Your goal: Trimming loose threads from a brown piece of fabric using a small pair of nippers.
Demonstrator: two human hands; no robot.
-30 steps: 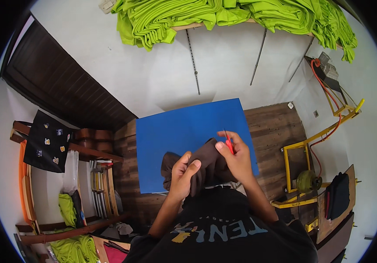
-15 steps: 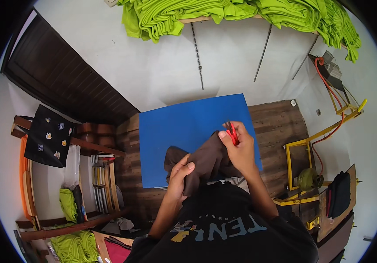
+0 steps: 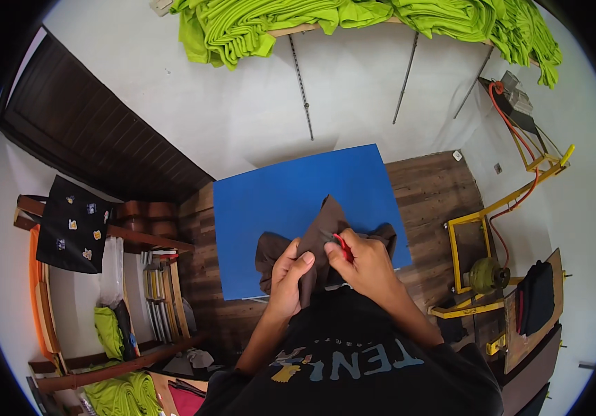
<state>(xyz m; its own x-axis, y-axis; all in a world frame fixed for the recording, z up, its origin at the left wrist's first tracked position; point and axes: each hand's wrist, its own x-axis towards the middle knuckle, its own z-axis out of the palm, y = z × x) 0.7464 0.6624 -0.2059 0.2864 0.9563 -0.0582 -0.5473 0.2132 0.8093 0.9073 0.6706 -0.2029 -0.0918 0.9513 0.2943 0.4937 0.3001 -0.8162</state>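
Observation:
A dark brown cloth garment [image 3: 312, 239] is bunched over the near part of a blue tabletop [image 3: 291, 177], with one corner of it raised to a point. My left hand [image 3: 289, 277] is closed on the fabric's left side, thumb on top. In my right hand [image 3: 364, 263] I grip small red-handled snips [image 3: 344, 247], their dark tip against the cloth just right of my left fingers. Whether the blades are apart is too small to tell. Folds of the garment spread out to both sides of my hands.
Lime-green garments [image 3: 305, 31] are heaped on a wall shelf at the far side. To the left stands a rack [image 3: 117, 360] with cloth and a black bag [image 3: 72, 225]. A yellow metal frame [image 3: 456, 260] is at the right, above a wooden floor [image 3: 426, 201].
My right hand has come down and left with the snips, from beyond the cloth's edge onto the fabric. A corner of the garment now stands up. The whole view has shifted slightly.

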